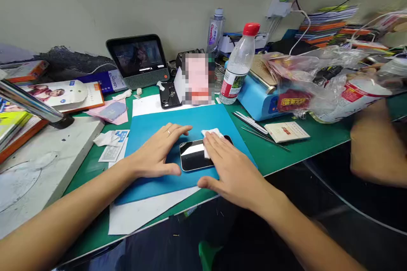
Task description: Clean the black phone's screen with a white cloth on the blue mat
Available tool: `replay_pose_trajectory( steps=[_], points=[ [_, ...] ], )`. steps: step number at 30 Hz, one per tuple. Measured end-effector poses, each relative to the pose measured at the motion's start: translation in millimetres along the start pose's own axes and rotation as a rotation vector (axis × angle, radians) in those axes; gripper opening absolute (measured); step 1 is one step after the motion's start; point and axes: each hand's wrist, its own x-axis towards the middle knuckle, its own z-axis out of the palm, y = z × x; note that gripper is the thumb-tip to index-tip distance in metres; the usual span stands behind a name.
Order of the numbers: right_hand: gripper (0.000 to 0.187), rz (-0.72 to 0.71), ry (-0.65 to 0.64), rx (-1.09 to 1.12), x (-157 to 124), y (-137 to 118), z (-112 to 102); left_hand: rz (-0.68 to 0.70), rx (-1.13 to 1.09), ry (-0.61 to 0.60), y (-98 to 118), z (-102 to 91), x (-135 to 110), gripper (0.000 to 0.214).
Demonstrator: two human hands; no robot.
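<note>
A smartphone (192, 159) with a glossy black screen lies face up on a blue mat (151, 127). My right hand (233, 167) presses a white wipe (212, 132) against the right part of the screen, its fingers stretched over the wipe and its thumb apart. My left hand (159, 148), wearing a ring, hovers at the phone's left end with the fingers spread and nothing held. Part of the phone is hidden under the right hand and the wipe. Left of the mat lies a torn white and blue packet (119, 144).
Tweezers (267, 137) and a small booklet (287, 131) lie right of the mat. Behind stand a smart display (140, 59), a red-capped bottle (235, 72) and a blue device (257, 97). A white stand base (76, 139) is at left. Another person's arm (375, 148) shows at right.
</note>
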Motion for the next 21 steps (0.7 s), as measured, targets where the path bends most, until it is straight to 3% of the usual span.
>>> replay_pose_trajectory(
  steps=[6, 11, 16, 21],
  points=[
    [0.121, -0.142, 0.024, 0.045, 18, -36, 21, -0.009, 0.006, 0.048, -2, 1.8, -2, 0.093],
    [0.113, -0.224, 0.054, 0.030, 4, -51, 29, 0.001, 0.029, -0.005, 0, 1.4, -1, 0.089],
    [0.103, -0.270, 0.071, -0.094, -27, -41, 25, -0.004, 0.064, -0.055, 0, 0.8, -2, 0.090],
    [0.093, -0.188, 0.107, -0.211, -54, -6, 9, -0.017, 0.115, -0.081, 0, 0.8, -1, 0.094]
  ],
)
